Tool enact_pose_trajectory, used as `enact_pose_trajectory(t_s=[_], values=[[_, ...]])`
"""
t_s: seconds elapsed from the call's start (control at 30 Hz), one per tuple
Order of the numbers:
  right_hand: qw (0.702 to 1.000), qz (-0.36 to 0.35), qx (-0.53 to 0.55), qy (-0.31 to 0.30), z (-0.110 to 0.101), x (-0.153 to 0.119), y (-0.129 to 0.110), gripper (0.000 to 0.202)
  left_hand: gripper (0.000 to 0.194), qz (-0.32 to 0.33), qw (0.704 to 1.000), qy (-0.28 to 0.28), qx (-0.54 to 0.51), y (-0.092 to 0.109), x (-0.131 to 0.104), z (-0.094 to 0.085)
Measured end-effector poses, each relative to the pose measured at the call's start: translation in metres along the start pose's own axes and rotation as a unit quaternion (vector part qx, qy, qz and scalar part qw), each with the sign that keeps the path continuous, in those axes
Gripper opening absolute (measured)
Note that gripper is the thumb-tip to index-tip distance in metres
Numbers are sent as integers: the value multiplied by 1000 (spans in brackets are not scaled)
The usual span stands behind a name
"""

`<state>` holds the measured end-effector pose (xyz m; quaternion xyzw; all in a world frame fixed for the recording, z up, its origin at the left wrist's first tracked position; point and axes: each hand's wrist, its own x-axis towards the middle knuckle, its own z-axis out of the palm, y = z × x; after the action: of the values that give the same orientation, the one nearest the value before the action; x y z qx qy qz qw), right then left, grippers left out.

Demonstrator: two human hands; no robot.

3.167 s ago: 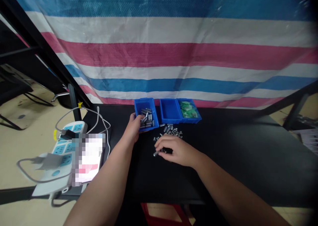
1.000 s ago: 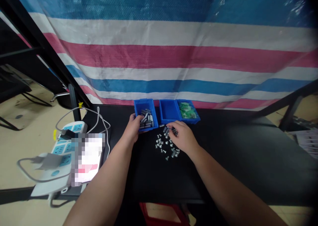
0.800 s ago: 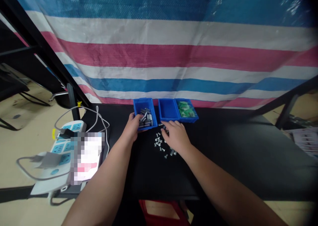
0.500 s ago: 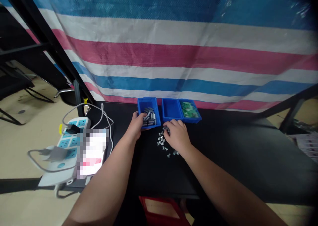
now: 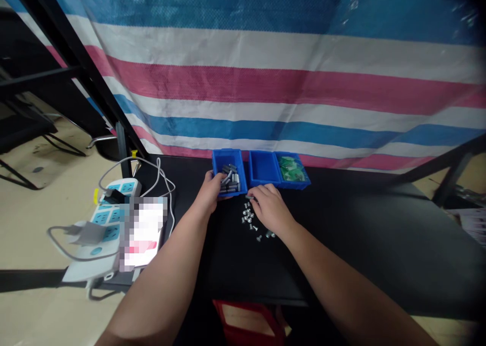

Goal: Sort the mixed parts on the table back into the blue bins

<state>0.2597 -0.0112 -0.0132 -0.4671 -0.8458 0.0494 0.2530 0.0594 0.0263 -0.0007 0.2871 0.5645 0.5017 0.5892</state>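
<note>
My left hand [image 5: 211, 190] grips the left side of a blue bin [image 5: 228, 154], its thumb over the rim. Short grey metal cylinders [image 5: 230, 186] lie in the near part of that bin. My right hand [image 5: 271, 208] is closed, with a small grey cylinder [image 5: 249, 197] at the thumb and fingertips, just off the bin's near right corner. Loose silver screws [image 5: 247, 216] lie scattered on the black table below and left of my right hand, and some sit close under its wrist.
Right of the bin stand a blue bin [image 5: 264, 167] with a bare floor and another holding green packets [image 5: 291, 168]. At the left lie a power strip [image 5: 110, 217] with cables and a lit phone [image 5: 143, 234]. A striped tarp [image 5: 266, 87] hangs behind the table; a red-framed stool [image 5: 248, 320] is below.
My right hand has shifted slightly, and fewer dark pieces show at its fingertips; one grey cylinder now points toward the bin. My left hand stays on the bin. The view has moved slightly.
</note>
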Motion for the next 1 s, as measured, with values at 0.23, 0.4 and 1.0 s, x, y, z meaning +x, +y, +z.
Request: enact_pose_trajectory(t_s=[0.23, 0.4, 1.0], values=[[985, 30, 160, 62, -13, -2, -3, 22, 38, -6, 1000, -5, -6, 1, -1, 0], [933, 131, 335, -11, -3, -5, 3, 31, 39, -5, 1000, -4, -3, 1, 0, 0], [992, 32, 119, -10, -31, -7, 30, 17, 38, -2, 1000, -12, -11, -1, 3, -1]])
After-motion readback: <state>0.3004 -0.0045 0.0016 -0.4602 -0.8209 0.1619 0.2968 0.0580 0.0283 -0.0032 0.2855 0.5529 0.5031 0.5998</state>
